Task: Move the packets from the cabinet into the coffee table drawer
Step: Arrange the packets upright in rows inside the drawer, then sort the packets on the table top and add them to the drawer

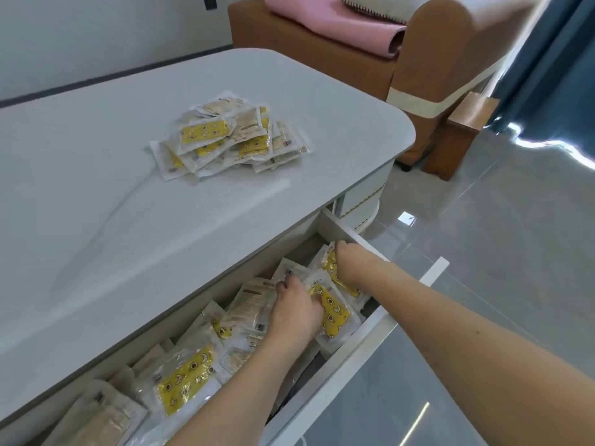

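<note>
The coffee table drawer (370,342) stands pulled out below the grey tabletop, filled with several clear packets with yellow or beige contents (185,378). My left hand (296,309) reaches into the drawer's right part, fingers curled on a yellow-patterned packet (333,313). My right hand (349,260) is further right, near the drawer's far end, fingers closed on another yellow packet (331,263). A loose pile of several more packets (230,136) lies on the tabletop (96,188). The cabinet is not in view.
A brown sofa (428,59) with a pink blanket (325,20) stands beyond the table's far end. A small wooden stool (463,130) stands beside it. Glossy grey floor tiles (499,252) spread to the right, with a blue curtain (553,59) at the upper right.
</note>
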Tool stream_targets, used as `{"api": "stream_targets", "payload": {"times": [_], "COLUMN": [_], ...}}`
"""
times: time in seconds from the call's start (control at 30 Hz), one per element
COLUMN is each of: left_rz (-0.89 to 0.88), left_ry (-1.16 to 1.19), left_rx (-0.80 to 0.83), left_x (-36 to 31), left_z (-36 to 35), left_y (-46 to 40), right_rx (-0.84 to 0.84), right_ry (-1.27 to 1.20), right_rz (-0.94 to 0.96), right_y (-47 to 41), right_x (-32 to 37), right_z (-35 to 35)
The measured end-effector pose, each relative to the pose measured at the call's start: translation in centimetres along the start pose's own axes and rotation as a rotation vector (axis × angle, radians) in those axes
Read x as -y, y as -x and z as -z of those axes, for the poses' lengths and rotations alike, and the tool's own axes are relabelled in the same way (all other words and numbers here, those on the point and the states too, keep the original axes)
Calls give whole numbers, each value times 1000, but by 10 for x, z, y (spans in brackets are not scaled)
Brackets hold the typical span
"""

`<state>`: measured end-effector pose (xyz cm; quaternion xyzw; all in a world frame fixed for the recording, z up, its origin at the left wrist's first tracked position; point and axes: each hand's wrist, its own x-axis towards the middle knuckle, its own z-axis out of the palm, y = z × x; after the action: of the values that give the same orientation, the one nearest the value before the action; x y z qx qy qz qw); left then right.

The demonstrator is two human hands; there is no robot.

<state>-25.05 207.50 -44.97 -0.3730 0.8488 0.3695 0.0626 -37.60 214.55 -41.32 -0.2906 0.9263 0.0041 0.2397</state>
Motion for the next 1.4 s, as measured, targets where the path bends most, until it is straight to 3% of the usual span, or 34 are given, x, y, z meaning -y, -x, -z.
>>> {"api": "stream_targets", "payload": {"times": [0.1, 0.33, 0.6, 0.9, 1.1, 1.4], "left_rz": [-41, -24, -192, -421, -417, -363], "left_ry": [-151, -212, -182, -215, -177, -263], "left_rx": [6, 62, 87, -132, -307, -428], "left_x": [-2, -4, -25, -59, -50, -16], "left_z": [-1, 2, 52, 169, 229, 279], "left_y": [-3, -8, 27, 44, 23, -35], "right_rx": [49, 98, -18, -270, -472, -509], "right_ry": [146, 227, -3, -165, -262, -285], "right_rz": [8, 0, -33, 123, 269, 300], "right_y": [3, 6, 46, 86, 81, 37], "right_x": [1, -1, 7, 34, 75, 99], "right_z": [1, 4, 40, 113, 143, 159]}}
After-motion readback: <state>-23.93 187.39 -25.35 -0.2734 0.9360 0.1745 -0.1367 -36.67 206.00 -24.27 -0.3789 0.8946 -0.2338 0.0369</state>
